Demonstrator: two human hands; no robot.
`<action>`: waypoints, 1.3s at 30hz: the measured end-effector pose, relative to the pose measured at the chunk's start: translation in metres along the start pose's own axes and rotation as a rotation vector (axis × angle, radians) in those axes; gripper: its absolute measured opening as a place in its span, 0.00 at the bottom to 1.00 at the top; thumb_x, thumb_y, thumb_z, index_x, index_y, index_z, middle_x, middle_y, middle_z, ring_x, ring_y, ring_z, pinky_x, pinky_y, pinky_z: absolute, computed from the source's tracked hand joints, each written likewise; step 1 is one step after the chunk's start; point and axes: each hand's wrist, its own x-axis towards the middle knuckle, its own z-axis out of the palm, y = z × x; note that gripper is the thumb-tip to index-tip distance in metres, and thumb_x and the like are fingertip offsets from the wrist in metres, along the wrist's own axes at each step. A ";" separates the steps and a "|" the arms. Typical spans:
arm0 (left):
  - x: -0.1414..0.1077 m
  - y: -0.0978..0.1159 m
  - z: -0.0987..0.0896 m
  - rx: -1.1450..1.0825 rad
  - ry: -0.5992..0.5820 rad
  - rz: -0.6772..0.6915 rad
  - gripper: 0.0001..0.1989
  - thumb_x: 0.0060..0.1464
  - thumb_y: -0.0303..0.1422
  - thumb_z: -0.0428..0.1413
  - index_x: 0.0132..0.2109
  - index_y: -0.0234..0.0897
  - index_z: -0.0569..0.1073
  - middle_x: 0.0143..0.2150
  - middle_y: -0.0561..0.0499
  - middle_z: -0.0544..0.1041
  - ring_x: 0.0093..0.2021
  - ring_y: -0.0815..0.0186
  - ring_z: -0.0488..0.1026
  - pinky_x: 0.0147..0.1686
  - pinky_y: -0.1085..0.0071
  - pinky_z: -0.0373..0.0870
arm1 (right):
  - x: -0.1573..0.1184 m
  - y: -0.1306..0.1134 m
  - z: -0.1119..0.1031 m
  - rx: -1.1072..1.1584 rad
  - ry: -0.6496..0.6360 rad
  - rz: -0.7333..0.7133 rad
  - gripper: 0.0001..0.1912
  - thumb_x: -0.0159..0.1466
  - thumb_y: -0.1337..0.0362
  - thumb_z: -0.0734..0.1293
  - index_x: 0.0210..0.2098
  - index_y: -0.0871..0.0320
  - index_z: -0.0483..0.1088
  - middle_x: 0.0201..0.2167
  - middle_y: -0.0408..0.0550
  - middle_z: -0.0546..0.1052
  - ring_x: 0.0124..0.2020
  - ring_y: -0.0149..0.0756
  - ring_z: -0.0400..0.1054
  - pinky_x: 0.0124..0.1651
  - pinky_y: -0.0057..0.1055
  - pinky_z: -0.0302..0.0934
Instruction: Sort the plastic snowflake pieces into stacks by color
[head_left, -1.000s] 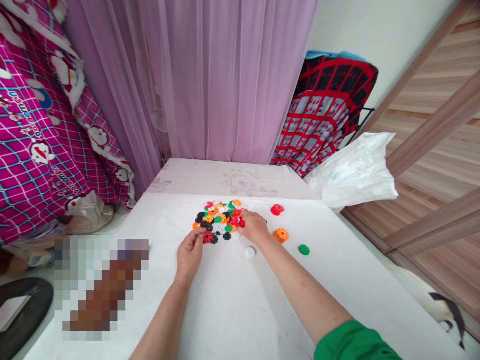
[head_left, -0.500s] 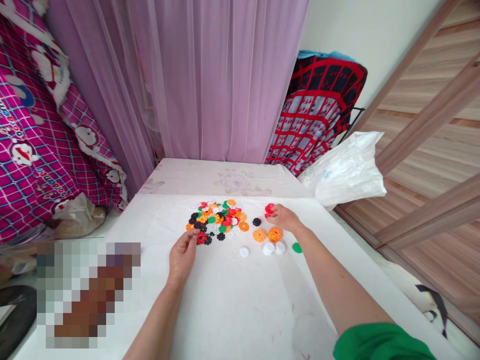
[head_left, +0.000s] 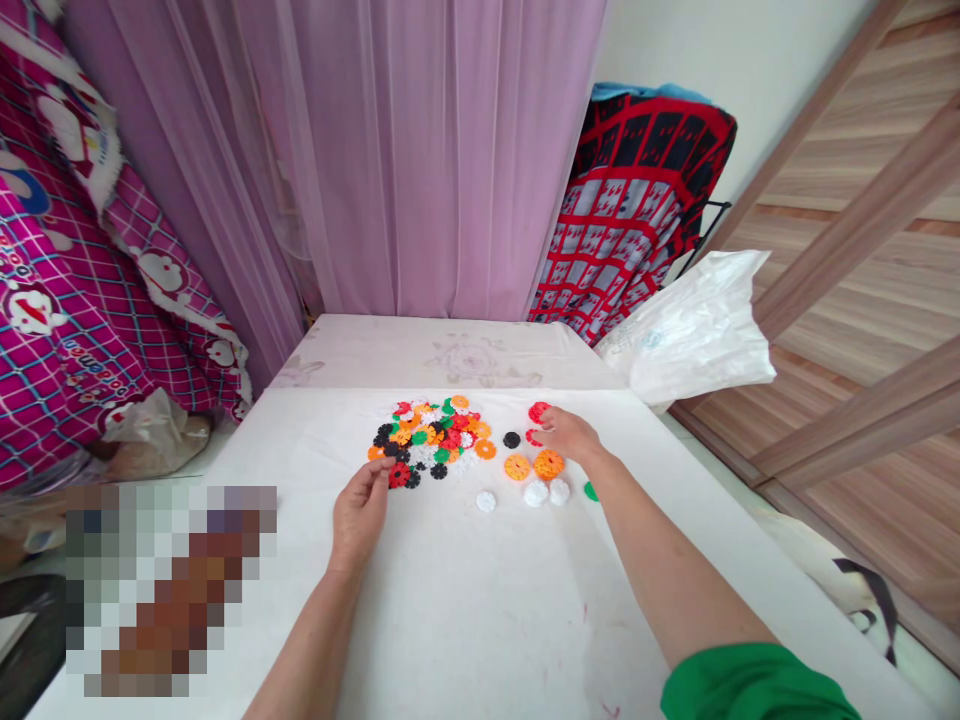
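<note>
Small notched plastic discs in several colours lie in a mixed pile [head_left: 431, 432] on the white-covered table. At the pile's near left edge is my left hand [head_left: 363, 508], its thumb and fingers pinched at the rim of a red disc [head_left: 398, 475]. My right hand [head_left: 568, 438] reaches right of the pile, with bent fingers at a red disc [head_left: 533, 437] that they partly hide. Just beyond lie other red discs [head_left: 538, 411]. Near it are a black disc [head_left: 511, 440], orange discs [head_left: 549, 464], white discs [head_left: 535, 493] and a partly covered green disc [head_left: 591, 491].
A single white disc [head_left: 486, 501] lies in front of the pile. The white tablecloth [head_left: 465, 610] covers the table. Beyond its right edge is a white plastic bag [head_left: 694, 330]. Purple curtains [head_left: 442, 160] hang behind, and a wooden cabinet [head_left: 862, 300] stands at right.
The view has shifted slightly. Around my right fingers, the red discs now show more separately, one beyond the fingertips and one by the thumb. My left hand stays by the same red disc.
</note>
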 end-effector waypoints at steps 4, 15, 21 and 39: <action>0.000 0.002 0.000 -0.043 0.012 -0.011 0.17 0.48 0.45 0.56 0.39 0.38 0.78 0.42 0.46 0.81 0.45 0.59 0.76 0.52 0.60 0.69 | -0.011 -0.013 -0.010 -0.031 0.123 -0.093 0.08 0.61 0.64 0.65 0.37 0.52 0.75 0.41 0.43 0.80 0.41 0.36 0.71 0.38 0.27 0.58; 0.011 0.012 -0.019 -0.544 -0.107 -0.289 0.20 0.46 0.44 0.60 0.43 0.36 0.75 0.51 0.43 0.78 0.45 0.60 0.77 0.40 0.68 0.76 | -0.038 -0.090 0.035 -0.067 0.011 -0.429 0.10 0.60 0.65 0.65 0.40 0.50 0.76 0.45 0.43 0.78 0.44 0.35 0.70 0.43 0.26 0.59; 0.016 0.016 -0.023 -0.811 -0.145 -0.495 0.12 0.53 0.33 0.55 0.44 0.38 0.77 0.49 0.46 0.79 0.47 0.65 0.77 0.41 0.75 0.77 | -0.037 -0.111 0.051 -0.138 0.020 -0.536 0.12 0.59 0.61 0.67 0.43 0.51 0.73 0.46 0.45 0.76 0.49 0.38 0.67 0.45 0.29 0.58; 0.016 0.018 -0.030 -1.264 -0.158 -0.652 0.16 0.62 0.25 0.46 0.49 0.34 0.77 0.41 0.45 0.82 0.42 0.66 0.80 0.42 0.75 0.78 | -0.040 -0.107 0.030 -0.285 0.036 -0.465 0.23 0.58 0.58 0.67 0.52 0.55 0.66 0.42 0.52 0.78 0.47 0.42 0.70 0.43 0.31 0.58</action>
